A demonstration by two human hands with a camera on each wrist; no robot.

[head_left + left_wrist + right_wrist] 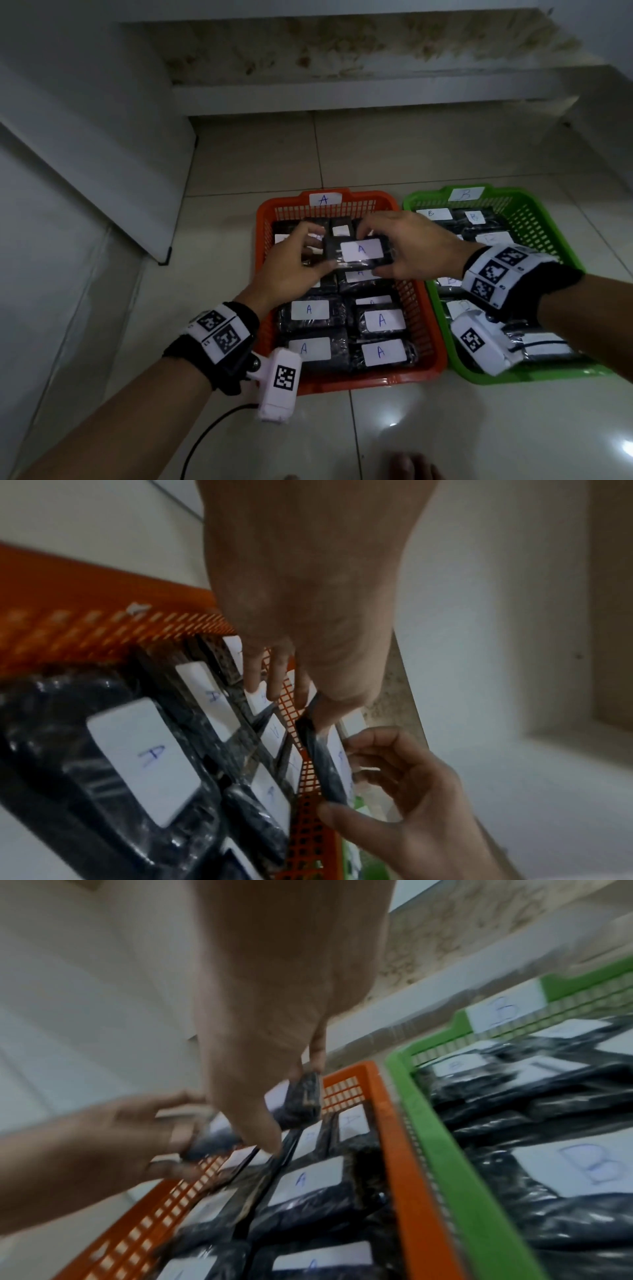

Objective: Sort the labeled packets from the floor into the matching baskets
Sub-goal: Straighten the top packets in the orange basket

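A black packet [359,254] with a white label marked A hangs over the far half of the orange basket [423,329], which bears an A tag. My left hand [318,248] pinches its left end and my right hand [375,249] pinches its right end, thumbs toward me. Several A packets [310,311] lie in rows in that basket. The green basket [534,219] tagged B stands to its right with several B packets [433,214]. In the right wrist view the held packet [303,1100] shows edge-on below my right hand [298,1104]. The left wrist view shows it [320,758] between my left hand [294,699] and the right one.
Both baskets stand side by side on glossy floor tiles [445,428]. A stained wall step [342,96] runs behind them and a white panel [85,171] slopes at the left. A black cable [205,435] trails from my left wrist, and toes [411,467] show at the bottom edge.
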